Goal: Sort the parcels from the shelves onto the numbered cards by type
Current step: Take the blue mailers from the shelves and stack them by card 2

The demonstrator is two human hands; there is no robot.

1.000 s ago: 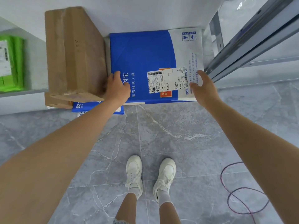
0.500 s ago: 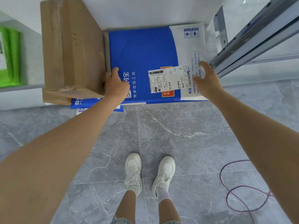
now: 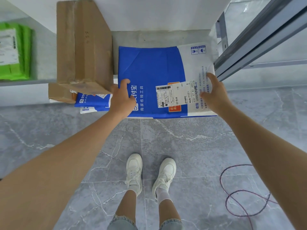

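Observation:
A flat blue and white parcel (image 3: 152, 70) with a white shipping label lies on the shelf (image 3: 159, 38), its near edge hanging over the shelf front. My left hand (image 3: 122, 98) grips its left near side, thumb on top. My right hand (image 3: 214, 95) holds its right near side on the white part. A tall brown cardboard box (image 3: 81, 45) stands just left of the parcel. Under that box lie a smaller cardboard box (image 3: 58, 93) and another blue parcel (image 3: 93, 102). No numbered cards are in view.
A green parcel (image 3: 15, 52) sits on the shelf at far left. A grey metal shelf upright (image 3: 259, 39) runs diagonally at the right. Below are grey marble floor tiles, my white shoes (image 3: 149, 171) and a looped purple cable (image 3: 240, 193) at the lower right.
The blue parcel has slid toward me, baring grey shelf behind it. Both hands have closed onto its near sides and moved back with it.

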